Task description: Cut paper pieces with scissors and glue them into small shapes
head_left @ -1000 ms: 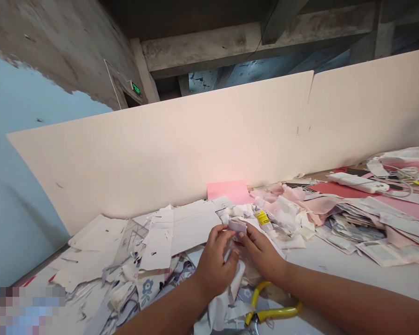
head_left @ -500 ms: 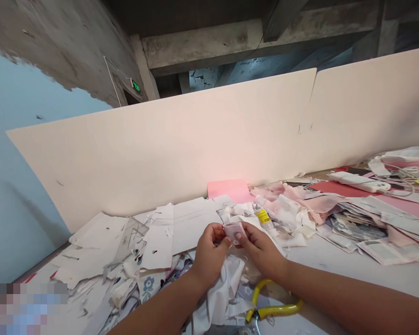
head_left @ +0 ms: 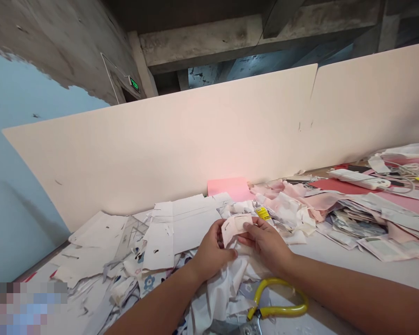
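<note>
Between both hands is a small pale pink piece (head_left: 235, 226), thin like cloth or paper, with a short dark mark near its left edge. My left hand (head_left: 213, 249) grips its left side, the fingers partly behind it. On the right, the thumb and fingers of my right hand (head_left: 267, 244) pinch its edge. White cloth scraps (head_left: 221, 288) lie just below the hands. Close to my right forearm rest scissors with yellow handles (head_left: 282, 311), their blades partly out of view. A small bottle with a yellow label (head_left: 263, 213) lies beyond my right hand, partly hidden by it.
White card sheets (head_left: 192, 216) and patterned scraps (head_left: 148, 281) cover the table's left side. To the right are a stack of cut pieces (head_left: 358, 223), pink cloth (head_left: 321, 204) and a white power strip (head_left: 359, 179) with cables. A pale upright board (head_left: 195, 139) closes off the back.
The pink piece has been turned and opened out, so more of its face shows. My right hand has shifted slightly right, and the left thumb has come off the piece.
</note>
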Tool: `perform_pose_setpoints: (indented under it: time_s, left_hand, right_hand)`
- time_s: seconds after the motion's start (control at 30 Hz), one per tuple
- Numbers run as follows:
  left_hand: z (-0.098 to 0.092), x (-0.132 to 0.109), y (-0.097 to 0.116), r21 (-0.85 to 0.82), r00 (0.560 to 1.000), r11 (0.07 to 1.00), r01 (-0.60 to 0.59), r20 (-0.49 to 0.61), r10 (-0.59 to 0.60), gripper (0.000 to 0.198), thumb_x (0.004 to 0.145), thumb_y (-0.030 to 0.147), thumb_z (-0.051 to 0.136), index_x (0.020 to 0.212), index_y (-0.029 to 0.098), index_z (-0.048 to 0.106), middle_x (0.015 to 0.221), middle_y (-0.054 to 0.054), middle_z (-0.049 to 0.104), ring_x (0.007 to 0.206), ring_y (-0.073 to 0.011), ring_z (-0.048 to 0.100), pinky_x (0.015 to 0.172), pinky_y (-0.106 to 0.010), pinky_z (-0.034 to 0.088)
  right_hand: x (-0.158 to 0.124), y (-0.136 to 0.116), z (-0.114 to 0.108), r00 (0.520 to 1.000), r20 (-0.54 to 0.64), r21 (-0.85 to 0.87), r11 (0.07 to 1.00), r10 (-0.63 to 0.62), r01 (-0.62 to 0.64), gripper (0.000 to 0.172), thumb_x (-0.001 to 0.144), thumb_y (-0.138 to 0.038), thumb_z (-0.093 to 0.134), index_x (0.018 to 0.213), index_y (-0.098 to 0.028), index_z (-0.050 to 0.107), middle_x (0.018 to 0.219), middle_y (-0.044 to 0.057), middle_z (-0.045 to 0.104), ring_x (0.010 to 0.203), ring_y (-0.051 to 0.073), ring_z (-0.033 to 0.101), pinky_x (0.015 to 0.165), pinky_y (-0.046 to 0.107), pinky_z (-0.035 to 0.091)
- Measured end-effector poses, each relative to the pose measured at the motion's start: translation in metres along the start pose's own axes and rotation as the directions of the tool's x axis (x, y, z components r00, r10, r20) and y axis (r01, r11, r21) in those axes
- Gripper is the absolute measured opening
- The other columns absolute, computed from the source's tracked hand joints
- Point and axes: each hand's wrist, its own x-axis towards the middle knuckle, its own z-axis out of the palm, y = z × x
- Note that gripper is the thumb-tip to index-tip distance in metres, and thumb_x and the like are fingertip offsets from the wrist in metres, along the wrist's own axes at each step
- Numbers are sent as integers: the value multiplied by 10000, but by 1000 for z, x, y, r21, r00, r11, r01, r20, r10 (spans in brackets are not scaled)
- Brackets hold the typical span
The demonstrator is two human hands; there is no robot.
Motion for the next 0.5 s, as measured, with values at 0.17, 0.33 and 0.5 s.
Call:
perform_pose_setpoints:
  time_s: [0.17, 0.33, 0.5]
  left_hand:
    - [2, 2, 5, -88, 984, 994, 60, -159, -74, 317, 644, 226, 635, 947, 151, 582, 906, -70, 637, 831, -178, 570, 751, -283, 431]
    - [-4, 7, 1, -229, 936, 966, 119, -298, -186, 312, 637, 312, 641, 886, 156, 538, 560, 13, 572, 486, -89, 501, 480, -197, 383]
    - [-3, 7, -1, -259, 942, 961, 102, -285, -176, 341, 592, 339, 673, 840, 149, 537, 608, 11, 566, 475, -73, 487, 470, -193, 371]
  right_hand:
    - [-6, -8, 5, 998, 49, -19, 999, 34, -33, 148, 695, -262, 580, 770, -204, 467, 734, -11, 619, 676, 123, 623, 658, 252, 507]
    - [-5, -11, 3, 993, 103, -171, 985, 58, -40, 155, 652, -230, 615, 681, -178, 472, 585, -29, 594, 527, 89, 553, 488, 192, 432]
    - [-3, -10, 3, 986, 154, -282, 959, 69, -23, 213, 650, -316, 610, 656, -180, 446, 549, -33, 577, 482, 84, 512, 487, 210, 408]
